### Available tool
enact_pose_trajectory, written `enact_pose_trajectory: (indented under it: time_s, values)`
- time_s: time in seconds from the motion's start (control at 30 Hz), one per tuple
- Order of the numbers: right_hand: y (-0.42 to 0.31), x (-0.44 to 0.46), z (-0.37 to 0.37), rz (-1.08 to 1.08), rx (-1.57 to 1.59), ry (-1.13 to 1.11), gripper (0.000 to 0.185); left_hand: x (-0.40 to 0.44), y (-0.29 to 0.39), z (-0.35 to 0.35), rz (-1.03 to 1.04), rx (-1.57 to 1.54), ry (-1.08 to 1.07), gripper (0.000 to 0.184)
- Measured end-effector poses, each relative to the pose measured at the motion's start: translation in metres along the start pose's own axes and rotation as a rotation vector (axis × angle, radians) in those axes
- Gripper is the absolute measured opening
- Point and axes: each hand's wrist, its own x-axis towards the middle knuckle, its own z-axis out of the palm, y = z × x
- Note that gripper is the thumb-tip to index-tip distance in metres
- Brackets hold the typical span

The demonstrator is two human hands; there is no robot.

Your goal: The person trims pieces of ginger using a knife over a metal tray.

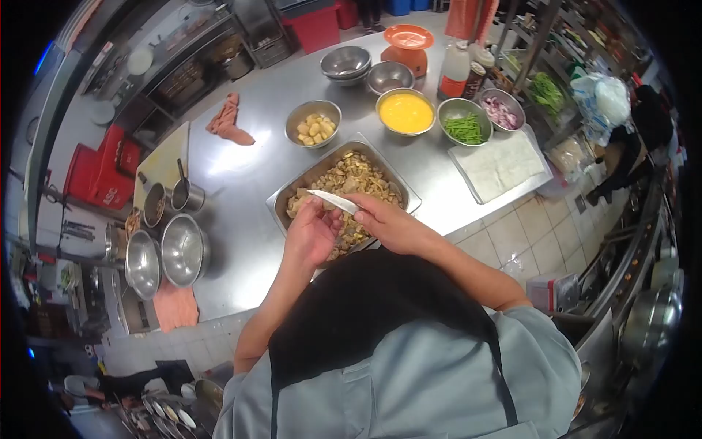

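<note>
A deep steel tray holds a mix of brown and yellowish pieces, perhaps mushrooms. Above it, my right hand grips the rear of a white-looking knife, whose blade points left. My left hand is at the blade's far end, palm partly up and fingers curled; its fingertips meet the tip area, and whether they pinch something small there is not clear. Behind the tray stands a steel bowl of pale yellow chunks.
Behind are a bowl of yellow liquid, chopped greens, sliced red onion, an orange scale and bottles. A folded white cloth lies right; empty bowls and an orange cloth left.
</note>
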Motion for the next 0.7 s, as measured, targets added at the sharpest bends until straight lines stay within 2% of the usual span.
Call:
enact_pose_trajectory:
  time_s: [0.03,0.07,0.17,0.27,0.47,0.7]
  values:
    - [0.004,0.002,0.001,-0.06,-0.047,0.019,0.049,0.001,-0.001,-0.002,0.004,0.002,0.021,0.011]
    - [0.006,0.0,-0.001,-0.007,-0.005,0.016,0.049,0.001,-0.003,-0.004,0.006,0.005,0.041,0.008]
    - [-0.002,0.005,-0.009,0.063,-0.005,-0.043,0.048,0.001,-0.012,0.0,-0.01,-0.023,0.127,0.009]
    - [0.011,0.012,-0.009,0.028,-0.006,-0.049,0.049,0.002,-0.019,0.007,-0.017,-0.05,0.16,0.011]
    - [0.026,0.022,-0.014,0.003,0.032,-0.052,0.043,-0.007,-0.025,0.026,0.075,-0.037,0.134,0.012]
    - [0.029,0.032,-0.022,0.03,0.139,-0.174,0.037,-0.011,-0.029,0.042,0.229,-0.007,0.183,0.01]
